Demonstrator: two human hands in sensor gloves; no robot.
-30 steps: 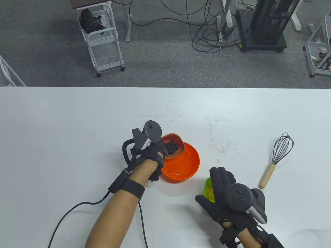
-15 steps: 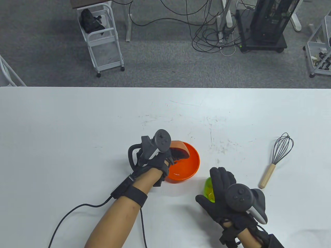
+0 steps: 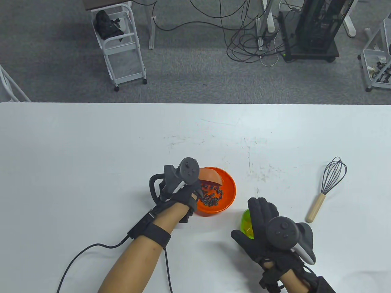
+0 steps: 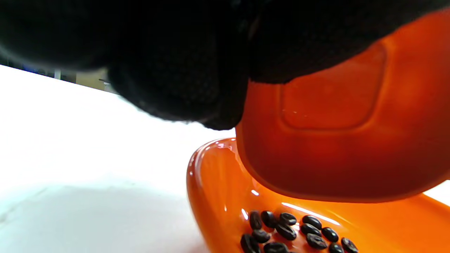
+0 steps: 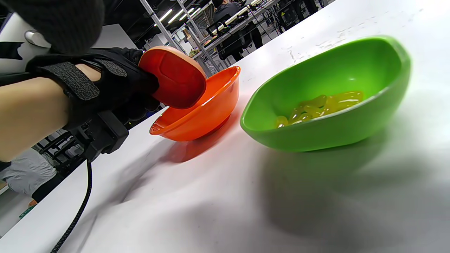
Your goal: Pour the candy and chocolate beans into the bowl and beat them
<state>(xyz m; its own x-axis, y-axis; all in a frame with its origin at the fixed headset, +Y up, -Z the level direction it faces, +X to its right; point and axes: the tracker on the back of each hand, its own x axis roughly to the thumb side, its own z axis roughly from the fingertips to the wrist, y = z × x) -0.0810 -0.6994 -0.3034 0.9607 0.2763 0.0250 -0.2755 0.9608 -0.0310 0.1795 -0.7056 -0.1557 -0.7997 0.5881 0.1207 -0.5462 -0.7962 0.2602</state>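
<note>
Fingers [image 5: 140, 82] gripping tipped orange dish [image 5: 174, 79], beans [image 3: 210, 197] in orange bowl [image 3: 230, 186], yellow candy [image 5: 320, 105] in green bowl [image 5: 351, 66]

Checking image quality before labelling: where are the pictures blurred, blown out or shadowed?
Left wrist view: the gloved left hand is a dark, unfocused mass; the table is blown out white. Right wrist view: soft shadow beside the green bowl. Table view: sharp, evenly lit.

Both hands are covered by black fabric sensor gloves. A dark grey tracker with a round button face is strapped to the back of the left hand [image 3: 186, 195], low at frame centre, and another to the right hand [image 3: 264, 227], at lower right. A white underside is seen on each tracker. Black straps are wrapped round both wrists. A black cable [image 3: 82, 256] is run from the left wrist strap toward the bottom edge.
</note>
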